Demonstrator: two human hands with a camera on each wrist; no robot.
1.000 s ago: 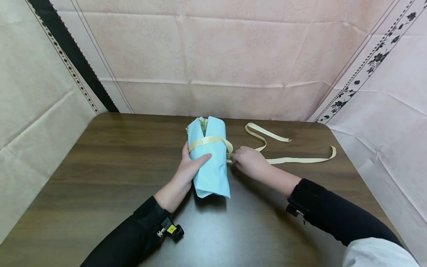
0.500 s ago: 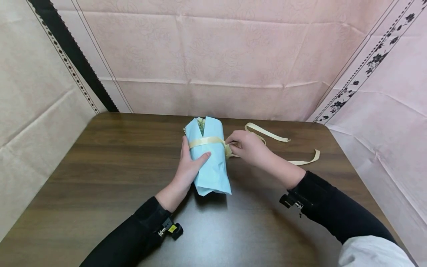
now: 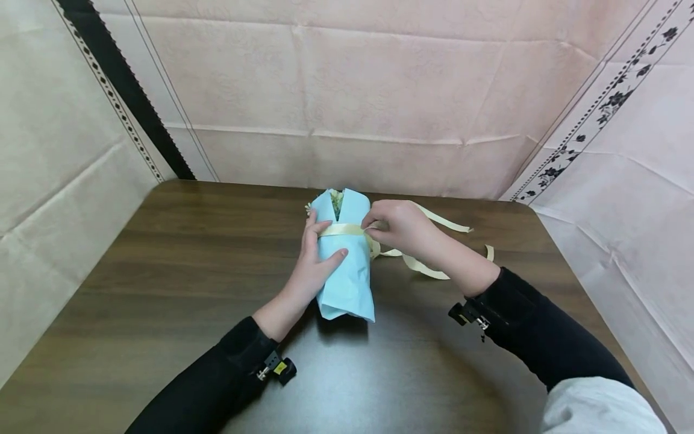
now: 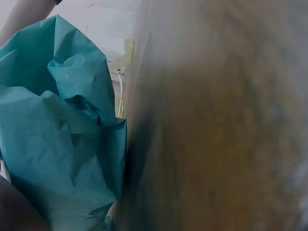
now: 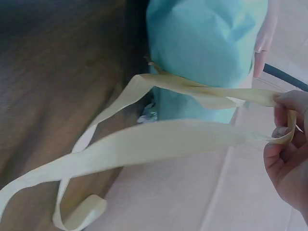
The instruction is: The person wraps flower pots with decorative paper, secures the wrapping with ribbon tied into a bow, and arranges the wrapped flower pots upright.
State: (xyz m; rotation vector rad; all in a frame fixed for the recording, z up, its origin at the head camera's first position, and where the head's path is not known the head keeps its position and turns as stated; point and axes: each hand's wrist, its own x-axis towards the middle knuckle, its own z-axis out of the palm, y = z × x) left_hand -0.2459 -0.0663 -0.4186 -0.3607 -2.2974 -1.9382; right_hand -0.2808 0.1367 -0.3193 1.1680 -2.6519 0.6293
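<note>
A small bouquet (image 3: pixel 347 283) in light blue wrapping paper is held above the table, pale flowers (image 3: pixel 337 202) showing at its top. My left hand (image 3: pixel 310 256) grips it from the left, thumb across the front. Round its middle runs a cream ribbon (image 3: pixel 343 229). At the bouquet's right side my right hand (image 3: pixel 405 228) pinches that ribbon; in the right wrist view the ribbon (image 5: pixel 159 147) loops through the fingers, and its loose lengths hang down to the left. The left wrist view shows the folded lower end of the wrapped bouquet (image 4: pixel 62 139).
Loose ribbon ends trail over the brown wooden table (image 3: pixel 179 289) to the right, partly behind the right forearm. A pale cloth backdrop (image 3: pixel 379 90) stands behind the table's far edge and along both sides. Each wrist carries a small camera (image 3: pixel 284 369).
My right hand has risen from beside the bouquet to the level of the ribbon band, drawing the trailing ribbon in. My left fingers have shifted up onto the band's left end.
</note>
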